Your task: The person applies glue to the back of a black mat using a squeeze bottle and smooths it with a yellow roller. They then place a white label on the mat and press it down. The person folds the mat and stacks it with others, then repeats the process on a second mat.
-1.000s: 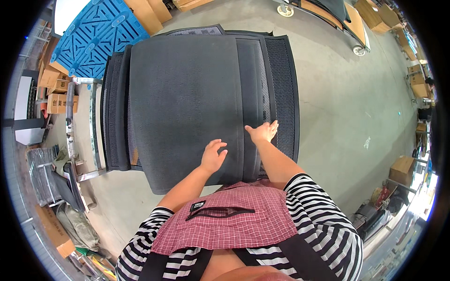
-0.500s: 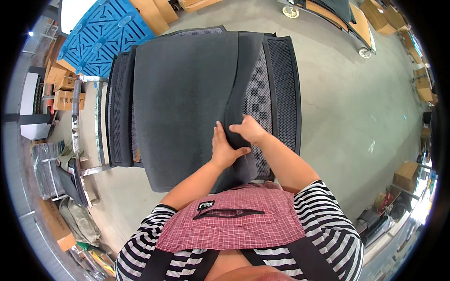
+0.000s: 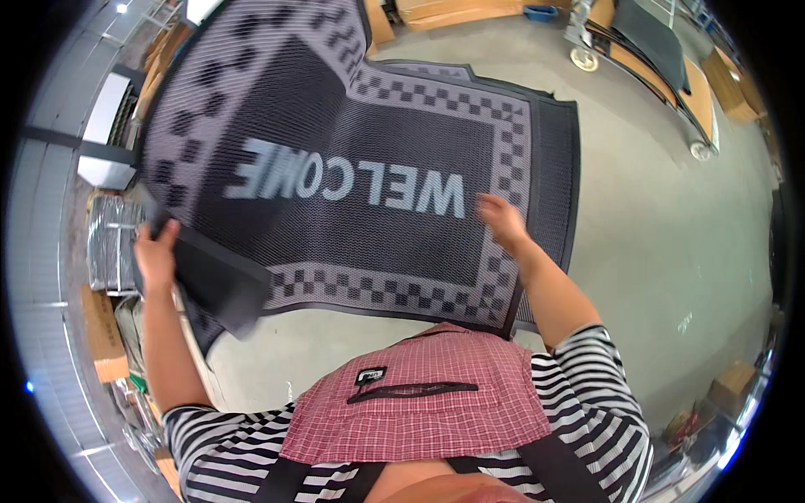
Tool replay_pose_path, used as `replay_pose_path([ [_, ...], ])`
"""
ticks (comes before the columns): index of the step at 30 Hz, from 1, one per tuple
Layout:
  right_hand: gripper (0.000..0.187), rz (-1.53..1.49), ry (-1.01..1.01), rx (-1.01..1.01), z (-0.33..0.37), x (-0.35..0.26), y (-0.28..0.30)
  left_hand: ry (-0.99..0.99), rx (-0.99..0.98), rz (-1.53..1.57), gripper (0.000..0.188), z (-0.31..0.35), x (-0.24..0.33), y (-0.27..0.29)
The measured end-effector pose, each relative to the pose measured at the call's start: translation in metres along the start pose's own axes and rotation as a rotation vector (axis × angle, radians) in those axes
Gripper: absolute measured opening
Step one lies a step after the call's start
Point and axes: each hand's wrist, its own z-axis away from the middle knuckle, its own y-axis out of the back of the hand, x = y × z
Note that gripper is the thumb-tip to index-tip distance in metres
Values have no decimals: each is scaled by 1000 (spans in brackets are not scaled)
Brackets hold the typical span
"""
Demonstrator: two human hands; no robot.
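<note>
We saw a mat (image 3: 335,220) spread before the person, on top of other mats (image 3: 555,184) whose dark mesh margins showed at the right. It bore pale blue lettering, upside down to the wearer, on a black ribbed field with a grey-and-black checked border. Its left part was raised and bowed, somewhat blurred, while its right part lay flat on the pile. The left hand (image 3: 157,258) gripped the mat at its left edge; just beside it a smooth dark flap (image 3: 220,281) — seemingly the underside — folded over the near left corner. The right hand (image 3: 503,222) was above the mat's right part, near the end of the lettering, its fingers loosely extended; we could not tell whether they touched the surface. Nearest the wearer we noted a red checked apron (image 3: 411,415) over striped sleeves (image 3: 587,394). At the upper right, well apart from the pile, a cart (image 3: 698,96) with pale wheels stood on the grey floor (image 3: 654,235) — a black sheet (image 3: 654,46) lay upon it.
</note>
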Motion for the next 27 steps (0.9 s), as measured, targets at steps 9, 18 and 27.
replay_pose_path([
  [9,89,550,-344,669,-42,197,34,362,172,337,43,-76,-262,-32],
  [18,32,497,35,387,-54,115,48,391,107,239,44,-100,-208,-171],
  [27,30,181,325,310,-30,-53,-18,466,167,588,49,-168,-299,-36],
])
